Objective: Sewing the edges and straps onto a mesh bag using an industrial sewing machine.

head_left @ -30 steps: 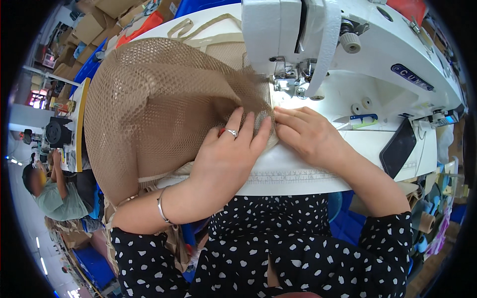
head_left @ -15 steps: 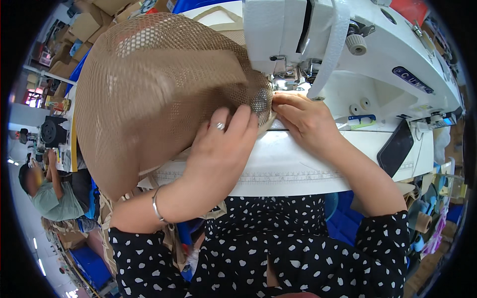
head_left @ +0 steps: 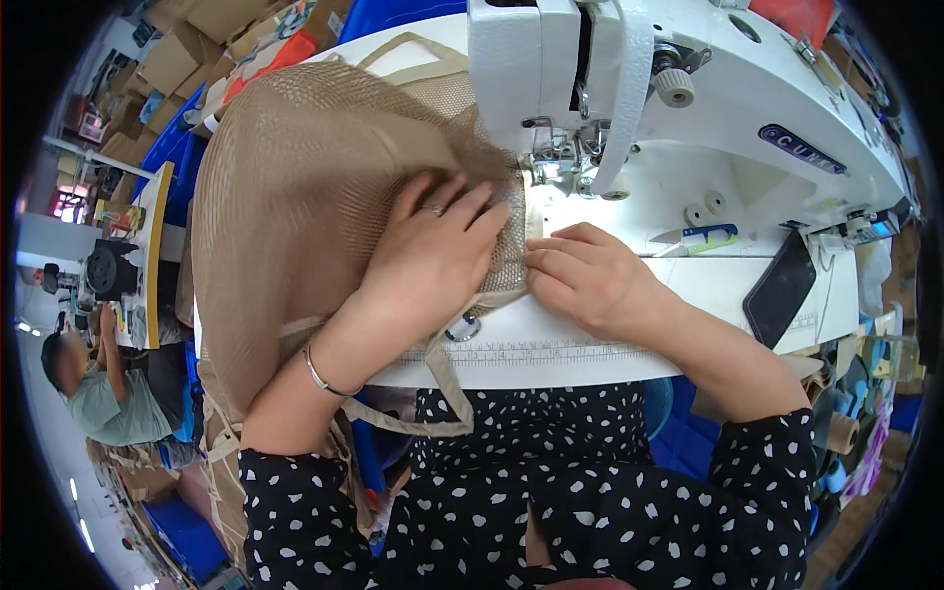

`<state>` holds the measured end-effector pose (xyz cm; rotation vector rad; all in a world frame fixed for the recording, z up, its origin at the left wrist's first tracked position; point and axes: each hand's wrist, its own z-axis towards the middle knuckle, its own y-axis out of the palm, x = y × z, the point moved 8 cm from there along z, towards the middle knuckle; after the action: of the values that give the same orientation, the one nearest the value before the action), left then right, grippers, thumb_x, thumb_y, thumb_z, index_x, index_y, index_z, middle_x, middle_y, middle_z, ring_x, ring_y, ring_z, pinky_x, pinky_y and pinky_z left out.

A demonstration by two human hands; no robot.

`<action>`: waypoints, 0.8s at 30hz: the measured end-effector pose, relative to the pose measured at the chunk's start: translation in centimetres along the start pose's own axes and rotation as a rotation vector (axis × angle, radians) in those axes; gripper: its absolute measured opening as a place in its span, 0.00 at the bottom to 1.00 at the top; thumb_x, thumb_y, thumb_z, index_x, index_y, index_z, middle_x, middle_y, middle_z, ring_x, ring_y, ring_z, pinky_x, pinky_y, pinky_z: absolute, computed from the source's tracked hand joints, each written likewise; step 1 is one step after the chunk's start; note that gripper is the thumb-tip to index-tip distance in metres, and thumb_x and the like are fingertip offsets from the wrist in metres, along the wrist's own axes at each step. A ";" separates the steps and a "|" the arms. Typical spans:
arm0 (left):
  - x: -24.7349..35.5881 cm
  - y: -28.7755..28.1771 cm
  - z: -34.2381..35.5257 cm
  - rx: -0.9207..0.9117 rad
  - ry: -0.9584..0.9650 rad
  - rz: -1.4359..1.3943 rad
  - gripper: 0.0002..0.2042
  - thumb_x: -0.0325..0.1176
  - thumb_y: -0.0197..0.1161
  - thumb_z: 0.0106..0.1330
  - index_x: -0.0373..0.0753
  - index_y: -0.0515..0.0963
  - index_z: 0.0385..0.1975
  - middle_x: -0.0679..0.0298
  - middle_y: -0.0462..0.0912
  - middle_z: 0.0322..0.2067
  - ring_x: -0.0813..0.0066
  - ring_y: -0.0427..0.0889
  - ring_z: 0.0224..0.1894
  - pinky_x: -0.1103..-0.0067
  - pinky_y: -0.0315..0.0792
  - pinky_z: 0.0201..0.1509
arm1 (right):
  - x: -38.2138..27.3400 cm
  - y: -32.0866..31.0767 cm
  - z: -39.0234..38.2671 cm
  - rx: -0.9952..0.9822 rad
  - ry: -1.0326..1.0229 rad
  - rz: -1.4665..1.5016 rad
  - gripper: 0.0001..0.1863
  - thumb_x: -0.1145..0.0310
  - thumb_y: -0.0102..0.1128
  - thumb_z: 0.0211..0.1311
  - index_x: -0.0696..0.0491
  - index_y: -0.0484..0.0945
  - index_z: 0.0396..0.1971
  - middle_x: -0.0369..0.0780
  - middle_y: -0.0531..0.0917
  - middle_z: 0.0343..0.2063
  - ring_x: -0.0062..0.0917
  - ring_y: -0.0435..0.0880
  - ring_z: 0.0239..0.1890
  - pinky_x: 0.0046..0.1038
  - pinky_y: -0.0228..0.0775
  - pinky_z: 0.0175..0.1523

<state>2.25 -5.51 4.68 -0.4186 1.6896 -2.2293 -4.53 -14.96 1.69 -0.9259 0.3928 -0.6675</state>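
A large brown mesh bag (head_left: 285,187) lies bunched over the left side of the white sewing machine's bed. My left hand (head_left: 428,246) rests on the mesh, palm down, with its fingers spread. At the bag's pale bound edge, my right hand (head_left: 595,280) has its thumb and fingers pinched together on the border. That edge runs up to the presser foot (head_left: 560,167) of the sewing machine (head_left: 708,88). A beige strap (head_left: 452,388) loops down over the table's front edge below my left wrist.
Right of the needle lie two small white bobbins (head_left: 716,203) and a blue-handled cutter (head_left: 706,236). A dark phone (head_left: 782,292) is farther right. A printed ruler strip (head_left: 580,354) runs along the front. At the far left a person (head_left: 113,393) sits near another table.
The bag has turned and its edge now runs toward me from the presser foot. My right hand has moved nearer to me along it. A strap loop has come into view below.
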 end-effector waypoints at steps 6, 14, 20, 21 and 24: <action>-0.5 2.3 -1.6 -0.142 -0.114 0.178 0.22 0.38 0.60 0.69 0.49 0.78 0.63 0.53 0.78 0.61 0.51 0.74 0.66 0.38 0.54 0.72 | 0.4 -0.2 -0.5 -0.016 0.043 0.055 0.08 0.71 0.61 0.51 0.56 0.77 0.32 0.42 0.84 0.40 0.31 0.86 0.52 0.33 0.78 0.54; -0.9 1.9 -0.3 -0.126 -0.115 0.188 0.19 0.41 0.60 0.70 0.47 0.81 0.59 0.53 0.77 0.63 0.51 0.72 0.69 0.37 0.52 0.73 | 1.9 0.3 -0.5 0.013 0.117 0.093 0.08 0.72 0.63 0.52 0.56 0.79 0.33 0.40 0.85 0.41 0.32 0.87 0.51 0.34 0.78 0.54; 2.5 0.3 -3.5 -0.201 -0.214 -0.220 0.25 0.43 0.69 0.64 0.37 0.78 0.59 0.54 0.72 0.64 0.54 0.69 0.67 0.59 0.67 0.68 | 3.9 0.4 -0.5 0.013 0.255 0.215 0.08 0.76 0.68 0.56 0.56 0.83 0.36 0.41 0.87 0.45 0.33 0.87 0.53 0.35 0.78 0.51; 2.6 0.1 -4.3 -0.177 -0.257 -0.213 0.26 0.40 0.71 0.62 0.36 0.78 0.59 0.54 0.74 0.62 0.54 0.72 0.64 0.63 0.70 0.66 | 4.1 0.4 -0.6 0.020 0.279 0.231 0.07 0.76 0.68 0.56 0.56 0.83 0.36 0.41 0.87 0.45 0.33 0.87 0.53 0.36 0.78 0.51; 2.3 0.0 -5.7 -0.096 -0.203 -0.144 0.25 0.33 0.69 0.59 0.37 0.78 0.59 0.60 0.78 0.56 0.60 0.78 0.54 0.70 0.75 0.56 | 4.3 0.5 -0.5 0.017 0.321 0.218 0.08 0.77 0.67 0.57 0.57 0.83 0.38 0.41 0.87 0.47 0.34 0.86 0.55 0.36 0.77 0.53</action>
<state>-2.18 -1.43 3.32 -0.7856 1.7104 -2.1234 -1.48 -17.97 0.86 -0.7466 0.7616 -0.6183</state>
